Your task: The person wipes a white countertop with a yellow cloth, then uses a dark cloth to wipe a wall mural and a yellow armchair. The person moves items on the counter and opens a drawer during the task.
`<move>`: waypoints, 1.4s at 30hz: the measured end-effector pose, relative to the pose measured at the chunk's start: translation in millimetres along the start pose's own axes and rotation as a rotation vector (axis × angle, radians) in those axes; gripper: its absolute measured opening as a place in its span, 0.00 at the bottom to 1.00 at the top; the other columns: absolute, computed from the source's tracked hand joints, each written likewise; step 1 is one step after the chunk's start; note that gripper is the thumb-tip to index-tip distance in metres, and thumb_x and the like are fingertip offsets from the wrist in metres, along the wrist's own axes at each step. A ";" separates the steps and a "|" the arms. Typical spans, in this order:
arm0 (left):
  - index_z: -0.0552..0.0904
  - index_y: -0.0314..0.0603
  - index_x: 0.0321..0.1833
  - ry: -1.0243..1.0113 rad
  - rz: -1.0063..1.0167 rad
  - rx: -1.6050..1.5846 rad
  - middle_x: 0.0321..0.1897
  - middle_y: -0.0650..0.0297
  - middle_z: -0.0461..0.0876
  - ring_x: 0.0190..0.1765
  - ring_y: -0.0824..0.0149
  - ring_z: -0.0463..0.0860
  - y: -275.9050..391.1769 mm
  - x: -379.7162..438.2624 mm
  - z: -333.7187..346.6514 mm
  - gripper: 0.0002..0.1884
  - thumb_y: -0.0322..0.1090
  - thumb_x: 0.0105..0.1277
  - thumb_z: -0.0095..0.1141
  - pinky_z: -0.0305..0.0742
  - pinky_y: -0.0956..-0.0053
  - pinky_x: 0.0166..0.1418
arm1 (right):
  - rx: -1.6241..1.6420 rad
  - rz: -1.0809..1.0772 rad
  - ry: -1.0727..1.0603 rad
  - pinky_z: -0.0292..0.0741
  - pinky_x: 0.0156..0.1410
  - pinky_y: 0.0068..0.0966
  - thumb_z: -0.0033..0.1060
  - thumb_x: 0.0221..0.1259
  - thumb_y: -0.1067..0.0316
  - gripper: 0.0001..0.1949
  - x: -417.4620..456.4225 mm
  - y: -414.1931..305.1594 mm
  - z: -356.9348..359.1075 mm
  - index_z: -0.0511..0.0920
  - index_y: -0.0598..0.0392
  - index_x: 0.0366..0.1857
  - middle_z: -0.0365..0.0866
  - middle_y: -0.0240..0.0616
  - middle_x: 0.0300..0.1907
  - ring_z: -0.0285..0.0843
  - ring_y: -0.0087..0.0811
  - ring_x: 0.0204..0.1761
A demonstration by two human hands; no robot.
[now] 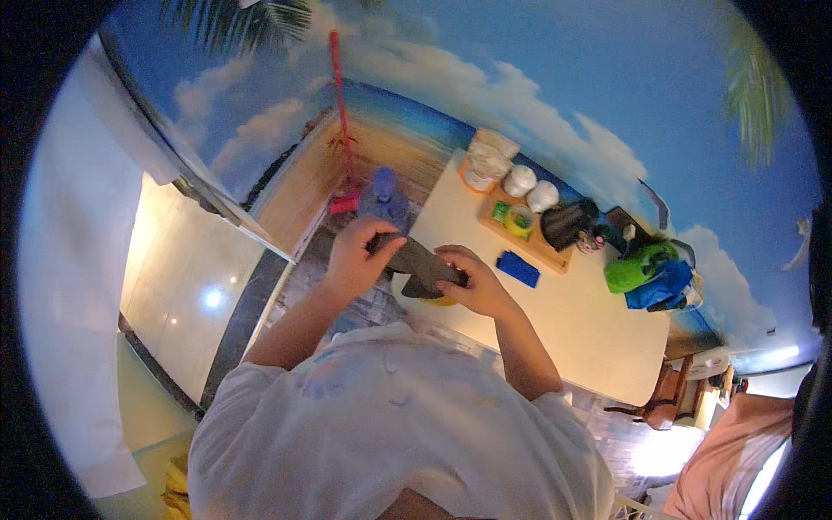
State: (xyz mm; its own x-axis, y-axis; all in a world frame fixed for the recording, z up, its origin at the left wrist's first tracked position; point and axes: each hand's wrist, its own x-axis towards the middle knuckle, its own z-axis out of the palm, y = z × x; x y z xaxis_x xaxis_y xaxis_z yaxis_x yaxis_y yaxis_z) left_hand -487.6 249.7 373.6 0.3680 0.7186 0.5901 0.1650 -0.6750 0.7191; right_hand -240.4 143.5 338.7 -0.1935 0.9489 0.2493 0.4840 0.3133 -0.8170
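Observation:
A dark grey folded cloth item (419,260) is stretched between my two hands, above the left end of a pale table. My left hand (364,257) grips its left end with the thumb on top. At its right end, my right hand (474,279) pinches it between thumb and fingers. Part of the cloth hangs below, and something yellow shows under it, too hidden to name. A folded blue cloth (518,268) lies on the table (585,331) to the right of my right hand.
A wooden tray (556,259) holds a roll of yellow tape (519,221), white rolls (520,181) and a dark jug (564,224). Green (634,266) and blue bags (660,286) lie at the table's right. A large blue water bottle (385,195) and a red-handled broom (339,97) stand beyond my left hand.

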 end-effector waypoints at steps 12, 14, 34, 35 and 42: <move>0.82 0.38 0.45 0.102 -0.142 -0.091 0.38 0.57 0.84 0.42 0.59 0.85 -91.6 54.5 -167.4 0.08 0.30 0.67 0.67 0.78 0.68 0.48 | 0.113 0.351 0.209 0.76 0.49 0.24 0.54 0.54 0.82 0.14 144.3 -7.8 98.5 0.80 0.59 0.45 0.81 0.33 0.38 0.78 0.25 0.41; 0.82 0.37 0.45 0.104 -0.149 -0.066 0.39 0.57 0.84 0.43 0.59 0.84 -104.9 58.8 -172.8 0.08 0.29 0.67 0.67 0.77 0.68 0.49 | 0.258 0.427 0.270 0.74 0.48 0.23 0.53 0.54 0.82 0.12 156.7 3.1 95.7 0.79 0.57 0.41 0.79 0.30 0.36 0.75 0.22 0.39; 0.70 0.44 0.44 -0.034 -0.370 -0.408 0.38 0.66 0.71 0.44 0.69 0.73 -237.7 232.5 -142.6 0.13 0.25 0.69 0.63 0.70 0.72 0.53 | 1.172 0.399 0.642 0.71 0.31 0.17 0.66 0.70 0.69 0.08 313.5 70.7 9.2 0.74 0.46 0.34 0.75 0.22 0.31 0.75 0.17 0.30; 0.70 0.44 0.45 -0.033 -0.356 -0.404 0.39 0.66 0.72 0.45 0.69 0.72 -247.2 239.3 -138.9 0.12 0.25 0.69 0.63 0.70 0.71 0.54 | 1.136 0.392 0.652 0.73 0.33 0.18 0.66 0.69 0.70 0.08 317.9 78.8 7.2 0.75 0.46 0.35 0.76 0.22 0.31 0.76 0.18 0.30; 0.78 0.40 0.35 -0.424 0.067 -0.628 0.43 0.60 0.73 0.46 0.64 0.72 -312.3 324.0 -133.9 0.08 0.34 0.64 0.64 0.67 0.67 0.50 | 0.864 0.490 0.479 0.83 0.44 0.23 0.67 0.66 0.73 0.09 354.2 86.4 -34.3 0.75 0.50 0.42 0.78 0.27 0.35 0.82 0.26 0.38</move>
State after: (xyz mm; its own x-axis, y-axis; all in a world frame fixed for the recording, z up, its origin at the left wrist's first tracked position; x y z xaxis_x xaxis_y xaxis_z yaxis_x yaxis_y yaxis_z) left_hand -542.3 715.7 389.3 0.7000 0.4677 0.5397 -0.3751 -0.4023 0.8351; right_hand -237.8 508.0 374.3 0.2978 0.9380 -0.1775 -0.3778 -0.0550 -0.9243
